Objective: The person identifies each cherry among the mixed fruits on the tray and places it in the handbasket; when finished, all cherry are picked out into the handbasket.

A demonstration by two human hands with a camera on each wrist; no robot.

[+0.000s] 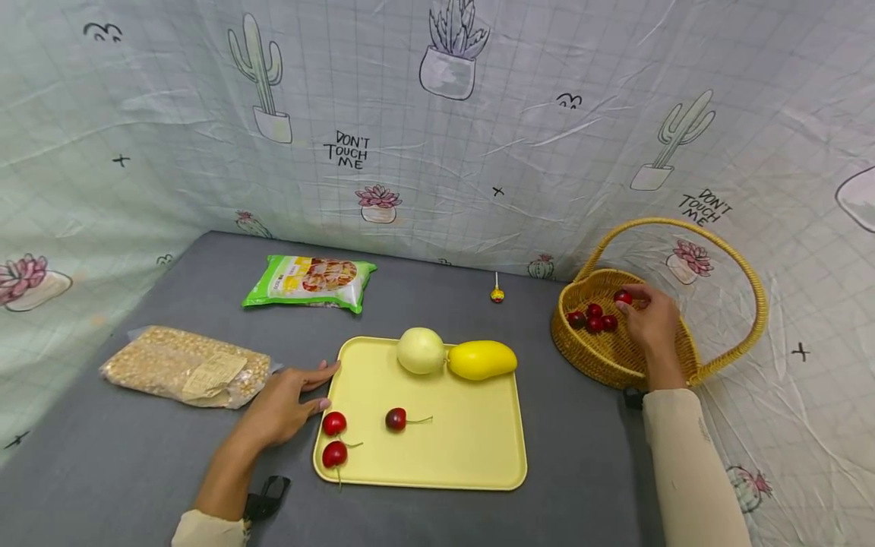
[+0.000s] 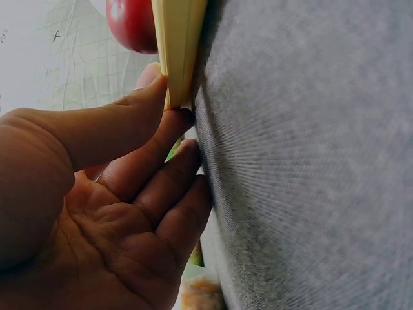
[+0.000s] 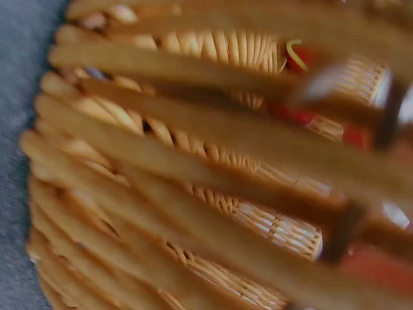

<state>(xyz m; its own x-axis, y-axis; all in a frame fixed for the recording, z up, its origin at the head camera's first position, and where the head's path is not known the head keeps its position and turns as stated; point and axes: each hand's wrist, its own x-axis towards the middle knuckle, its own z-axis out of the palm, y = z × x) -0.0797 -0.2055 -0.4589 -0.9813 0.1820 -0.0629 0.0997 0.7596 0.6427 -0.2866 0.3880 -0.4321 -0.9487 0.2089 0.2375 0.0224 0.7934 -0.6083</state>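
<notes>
My right hand (image 1: 652, 319) reaches into a wicker basket (image 1: 581, 351) and pinches a red cherry (image 1: 623, 297) between thumb and fingers. Beside it, several dark red cherries (image 1: 595, 324) lie in the basket. Basket weave (image 3: 193, 168) fills the right wrist view and hides most of that hand. Thumb and fingertips of my left hand (image 1: 279, 404) touch the left edge of a yellow tray (image 1: 444, 460); its fingers (image 2: 145, 158) are fairly straight. Three stemmed cherries lie on the tray: one near the middle (image 1: 396, 419), two at the left edge (image 1: 334, 423).
A pale green round fruit (image 1: 420, 351) and a yellow mango (image 1: 481, 360) lie along the tray's far side. Behind are a green-and-white food packet (image 1: 311, 282) and a lollipop (image 1: 497, 293). A bag of corn kernels (image 1: 187, 366) lies left. The basket's tall handle (image 1: 757, 304) arches up.
</notes>
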